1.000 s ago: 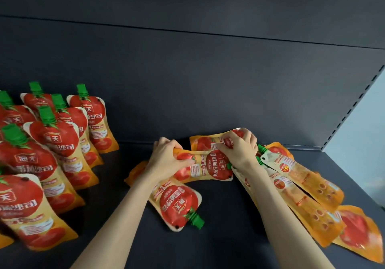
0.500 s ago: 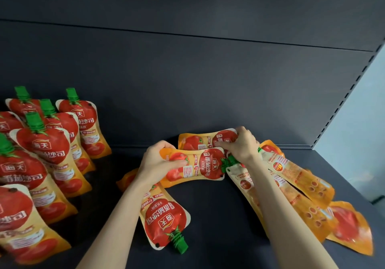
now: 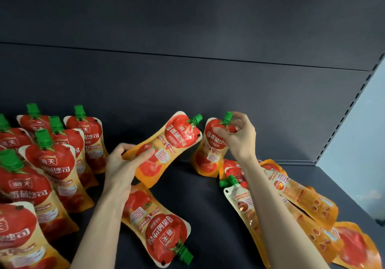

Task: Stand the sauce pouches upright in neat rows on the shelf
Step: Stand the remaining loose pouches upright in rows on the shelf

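Observation:
My left hand [image 3: 121, 165] grips the bottom of a tomato sauce pouch [image 3: 168, 145], held tilted in the air with its green cap pointing up and right. My right hand [image 3: 237, 137] pinches the top of a second pouch [image 3: 208, 156] just below its green cap; this one is nearly upright with its base on the dark shelf [image 3: 200, 202]. Several upright pouches [image 3: 52, 164] stand in rows at the left. One pouch [image 3: 158, 229] lies flat under my left forearm, cap toward me.
Several more pouches [image 3: 308, 206] lie flat in a loose pile at the right, partly under my right forearm. The shelf's dark back panel [image 3: 187, 93] rises behind. A perforated upright [image 3: 350, 110] marks the shelf's right end.
Both hands have lifted their pouches off the pile. The left one now hangs tilted in the air, and the right one has been turned upright onto its base.

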Motion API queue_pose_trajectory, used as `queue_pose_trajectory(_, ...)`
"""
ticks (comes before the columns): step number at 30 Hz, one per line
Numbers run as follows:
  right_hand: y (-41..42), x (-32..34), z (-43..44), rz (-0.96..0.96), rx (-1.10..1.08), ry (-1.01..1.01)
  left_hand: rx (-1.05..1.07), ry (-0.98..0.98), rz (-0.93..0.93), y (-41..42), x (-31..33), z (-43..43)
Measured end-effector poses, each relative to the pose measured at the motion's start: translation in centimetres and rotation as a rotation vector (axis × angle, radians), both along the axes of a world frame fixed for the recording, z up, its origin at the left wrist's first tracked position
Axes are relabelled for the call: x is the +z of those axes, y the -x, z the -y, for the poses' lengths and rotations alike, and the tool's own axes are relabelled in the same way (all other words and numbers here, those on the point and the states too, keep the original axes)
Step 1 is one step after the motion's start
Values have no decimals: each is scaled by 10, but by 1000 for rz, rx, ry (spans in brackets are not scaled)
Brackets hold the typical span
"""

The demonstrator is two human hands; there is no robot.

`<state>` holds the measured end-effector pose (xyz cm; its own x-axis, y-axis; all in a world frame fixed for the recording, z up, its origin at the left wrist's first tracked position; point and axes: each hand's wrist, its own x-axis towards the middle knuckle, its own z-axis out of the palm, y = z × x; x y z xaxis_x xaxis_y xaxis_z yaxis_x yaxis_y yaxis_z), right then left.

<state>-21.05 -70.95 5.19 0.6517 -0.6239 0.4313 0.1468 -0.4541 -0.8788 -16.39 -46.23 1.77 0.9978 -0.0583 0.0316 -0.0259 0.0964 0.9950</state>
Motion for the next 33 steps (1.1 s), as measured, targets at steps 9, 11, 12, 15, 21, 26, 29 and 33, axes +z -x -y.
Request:
queue_pose_trajectory(9,-8,-17,-35,-40,253,-218,-78,140,-109,5,-10,17)
queue_pose_trajectory(11,-5,-24,-42,-54,273,-301,-154,60,-86,9,-12,21)
queue_pose_trajectory(12,-5,-26,-44,-52,271,-316,-183,4,-69,10,-13,23)
queue_pose_trajectory(15,-5,-30,-46,-28,284,-333,-234,-129,-10,13,-17,28)
queue_pose_trajectory(21,-6,-48,-49,-97,336,-328,-189,-289,158,2,-25,26)
queue_pose_trajectory(26,-12,-46,-54,-69,234,-251,-130,-424,210,-26,-28,17)
queue_pose_trajectory(29,-8,-55,-57,-110,290,-220,-156,-401,167,-31,-31,10)
queue_pose_trajectory(33,2,-78,-58,-222,332,-129,-171,-442,192,-35,-34,10)
